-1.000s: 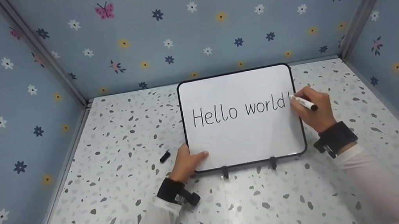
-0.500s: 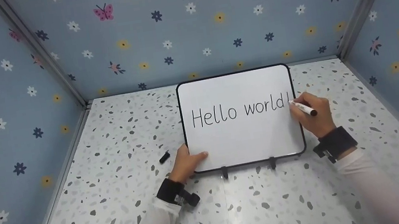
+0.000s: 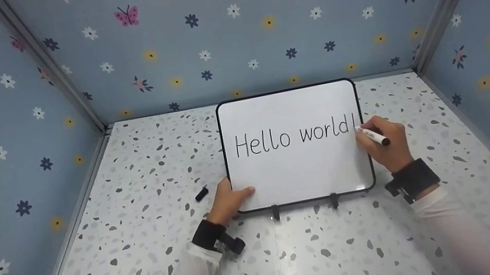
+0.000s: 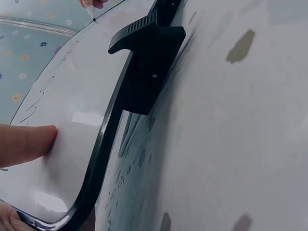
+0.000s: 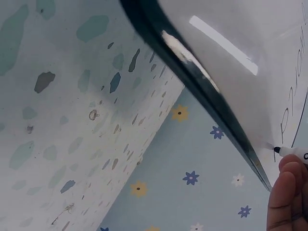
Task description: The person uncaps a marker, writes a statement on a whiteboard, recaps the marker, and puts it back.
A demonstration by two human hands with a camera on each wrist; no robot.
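A whiteboard (image 3: 298,168) with a black frame stands tilted on a stand, with "Hello world" and a vertical stroke written on it in black. My left hand (image 3: 226,200) grips its lower left corner, thumb (image 4: 29,143) on the white face and the other fingers round the edge. At the right edge my right hand (image 3: 387,141) pinches a white marker (image 3: 374,135) with a dark end. In the right wrist view the marker's black tip (image 5: 277,150) is at the board's surface by the last stroke. Left of the board lies a black marker cap (image 3: 202,193).
Two black stand feet (image 3: 334,201) hook under the board's lower edge. The speckled tabletop (image 3: 142,162) is bounded by a blue flowered back wall (image 3: 228,28) and side walls. Each wrist wears a black strap with a camera (image 3: 229,242).
My right hand has moved slightly down with the marker, and the stroke after "world" now shows longer. My left hand keeps its grip on the board's corner.
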